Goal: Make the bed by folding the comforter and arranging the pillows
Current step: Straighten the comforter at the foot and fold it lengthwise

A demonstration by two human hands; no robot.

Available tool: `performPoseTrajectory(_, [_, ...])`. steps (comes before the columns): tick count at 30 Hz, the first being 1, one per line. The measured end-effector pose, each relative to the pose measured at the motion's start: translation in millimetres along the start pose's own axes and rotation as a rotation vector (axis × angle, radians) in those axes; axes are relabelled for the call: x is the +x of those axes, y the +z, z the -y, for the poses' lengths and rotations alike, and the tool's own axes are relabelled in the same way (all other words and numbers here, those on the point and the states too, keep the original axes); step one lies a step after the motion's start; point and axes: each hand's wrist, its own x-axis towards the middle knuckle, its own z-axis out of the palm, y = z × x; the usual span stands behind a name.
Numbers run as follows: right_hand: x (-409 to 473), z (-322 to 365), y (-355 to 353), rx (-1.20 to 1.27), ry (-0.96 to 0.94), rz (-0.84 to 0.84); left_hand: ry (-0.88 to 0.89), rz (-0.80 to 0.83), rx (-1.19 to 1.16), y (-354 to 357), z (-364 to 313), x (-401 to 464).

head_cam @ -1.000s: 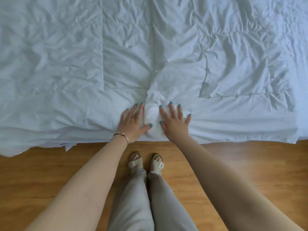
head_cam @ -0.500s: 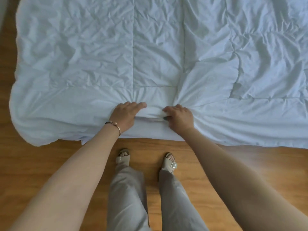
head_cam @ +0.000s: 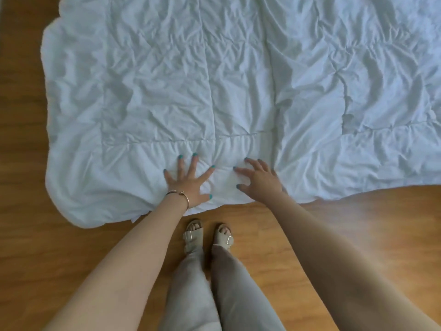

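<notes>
**Wooden floor, white comforter, two open hands**

Warm brown wooden floor (head_cam: 31, 247) underfoot, with a wrinkled white comforter (head_cam: 238, 80) spread flat across it, filling the upper part of the view and running off the top and right edges. Rounded corner at the left, near edge just beyond the feet. Left hand (head_cam: 188, 182) pressed palm down on the near border, fingers splayed wide, gripping nothing; thin gold bracelet (head_cam: 180, 195) at the wrist. Right hand (head_cam: 260, 179) just beside it, also released, fingers loosely curved and fingertips touching the fabric. Teal polish on the nails. Small gathers in the cloth along the stitched seam above both hands. Lower down, beige trousers (head_cam: 214, 295) and pale buckled sandals (head_cam: 207, 236) planted on the boards, toes close to the comforter's edge.
</notes>
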Motion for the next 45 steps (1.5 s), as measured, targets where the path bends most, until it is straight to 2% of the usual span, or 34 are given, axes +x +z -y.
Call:
performPoseTrajectory(1, [2, 0, -5, 0.022, 0.103, -0.142, 0.004, 0.005, -0.013, -1, 2, 1])
performPoseTrajectory(3, [-2, -5, -15, 0.051, 0.44, -0.381, -0.018, -0.041, -0.097, -6, -4, -1])
performPoseTrajectory(5, [-7, -23, -19, 0.209, 0.607, -0.377, -0.019, -0.098, -0.165, -11, -21, 0])
performPoseTrajectory(7, [-12, -49, -16, 0.422, 0.54, -0.32, 0.105, -0.182, -0.115, -20, -50, 4])
performPoseTrajectory(8, [-15, -60, -16, 0.51, 0.464, -0.357, 0.187, -0.236, -0.081, -25, -67, 9])
performPoseTrajectory(10, [-21, -79, -16, 0.649, 0.305, -0.559, 0.281, -0.329, -0.039, -37, -98, 20])
performPoseTrajectory(11, [-23, -87, -13, 0.669, 0.229, -0.606, 0.267, -0.342, -0.039, -41, -108, 26])
performPoseTrajectory(12, [-25, -92, -9, 0.661, 0.167, -0.554, 0.214, -0.311, -0.054, -42, -113, 32])
performPoseTrajectory(15, [-33, -96, 10, 0.504, 0.1, -0.161, 0.081, -0.109, 0.03, -34, -107, 38])
performPoseTrajectory(18, [-30, -65, 7, 0.423, 0.156, -0.128, 0.128, -0.058, 0.073, -21, -83, 28])
performPoseTrajectory(22, [-23, -3, -1, 0.45, 0.067, -0.007, 0.144, -0.007, 0.09, -11, -44, -2])
performPoseTrajectory(25, [-14, 48, 3, 0.496, -0.03, 0.082, 0.047, -0.009, 0.053, -8, 6, -26])
performPoseTrajectory(28, [-4, 104, 12, 0.416, -0.086, 0.14, -0.049, -0.004, 0.009, -7, 66, -42])
performPoseTrajectory(33, [18, 207, 29, 0.262, -0.148, 0.155, -0.165, -0.063, -0.114, 3, 175, -62])
performPoseTrajectory(38, [25, 292, 55, 0.199, 0.111, 0.035, -0.077, -0.214, -0.221, 22, 266, -60])
performPoseTrajectory(42, [23, 362, 83, 0.185, 0.266, -0.058, -0.196, -0.291, -0.597, 32, 320, -41])
performPoseTrajectory(45, [22, 396, 96, 0.227, 0.346, -0.05, -0.087, -0.305, -0.877, 22, 347, -27])
